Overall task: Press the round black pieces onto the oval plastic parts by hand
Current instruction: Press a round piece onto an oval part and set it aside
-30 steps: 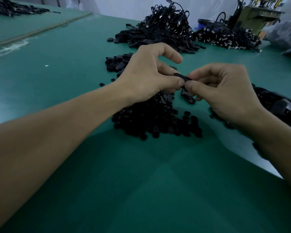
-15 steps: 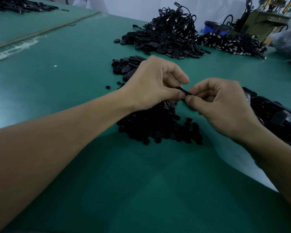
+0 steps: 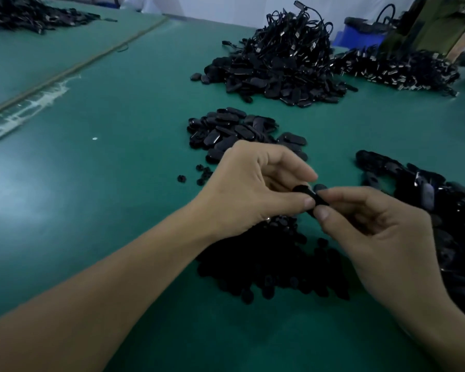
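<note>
Both hands meet above the green table [image 3: 91,200]. My left hand [image 3: 247,189] and my right hand [image 3: 373,226] pinch one black oval plastic part [image 3: 310,196] between thumbs and forefingers. A round black piece sits on its far end, though the blur keeps me from seeing how firmly. Under the hands lies a heap of small round black pieces [image 3: 274,267]. A small pile of oval parts [image 3: 231,132] lies just beyond my left hand. More black parts [image 3: 435,210] are heaped along the right edge.
A large pile of black parts with cords [image 3: 279,68] stands at the back, with another heap [image 3: 395,68] to its right beside a blue bin [image 3: 360,36] and a machine. A further dark pile [image 3: 30,14] lies far left. A few round pieces [image 3: 181,179] lie loose.
The view has tilted down, so both hands sit lower in the frame. They still pinch the same oval part; its far end now sticks up between the fingertips.
</note>
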The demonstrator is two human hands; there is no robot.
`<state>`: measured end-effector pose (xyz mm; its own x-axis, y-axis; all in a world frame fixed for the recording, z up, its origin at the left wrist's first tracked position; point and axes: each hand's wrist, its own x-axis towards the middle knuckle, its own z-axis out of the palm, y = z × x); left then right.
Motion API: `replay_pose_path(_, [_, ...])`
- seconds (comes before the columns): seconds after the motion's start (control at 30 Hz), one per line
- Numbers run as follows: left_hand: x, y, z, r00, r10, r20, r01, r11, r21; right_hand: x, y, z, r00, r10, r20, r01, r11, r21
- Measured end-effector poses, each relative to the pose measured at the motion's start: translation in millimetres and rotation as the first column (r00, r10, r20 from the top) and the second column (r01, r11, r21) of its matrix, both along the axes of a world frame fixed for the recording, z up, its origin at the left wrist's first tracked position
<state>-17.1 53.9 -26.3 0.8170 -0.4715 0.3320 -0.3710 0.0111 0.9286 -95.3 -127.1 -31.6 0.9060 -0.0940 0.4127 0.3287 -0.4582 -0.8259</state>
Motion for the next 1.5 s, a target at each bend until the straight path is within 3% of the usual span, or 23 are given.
replay_pose_path(0.2, [0.0, 1.6, -3.7, 0.995, -0.025, -0.093, 0.024, 1.000, -0.008, 3.2, 2.4, -2.1, 0.995, 0.021, -0.098, -0.015, 0.998, 0.058])
replay_pose_path(0.63, [3.4, 6.2, 5.9, 0.992, -0.052, -0.119, 0.050, 0.999, -0.021, 4.8, 4.7, 0.8, 0.986, 0.135, -0.095, -0.117, 0.977, 0.176])
replay_pose_path(0.87, [20.5, 5.4, 12.7, 0.993, -0.034, -0.113, 0.033, 0.999, -0.015, 18.5, 8.4, 5.3, 1.000, -0.012, -0.026, 0.011, 1.000, -0.020])
replay_pose_path(1.07, [18.0, 11.5, 4.0, 0.995, 0.057, -0.077, -0.062, 0.996, -0.071, 42.4, -1.0, 43.0, 0.987, 0.129, -0.093, -0.148, 0.960, -0.237])
replay_pose_path(1.17, [13.7, 15.2, -4.9, 0.993, 0.117, -0.033, -0.118, 0.993, -0.021, 47.7, 2.1, 34.4, 0.984, 0.147, -0.098, -0.164, 0.965, -0.205])
replay_pose_path(1.3, [15.2, 19.1, -7.5, 0.988, 0.141, -0.068, -0.142, 0.990, -0.006, 46.4, 13.9, 13.1, 0.998, 0.063, 0.025, -0.058, 0.983, -0.174])
replay_pose_path(1.5, [14.0, 21.4, -9.7, 0.994, 0.056, -0.090, -0.053, 0.998, 0.032, 29.8, 16.8, 1.1, 0.967, -0.030, 0.252, 0.117, 0.935, -0.334])
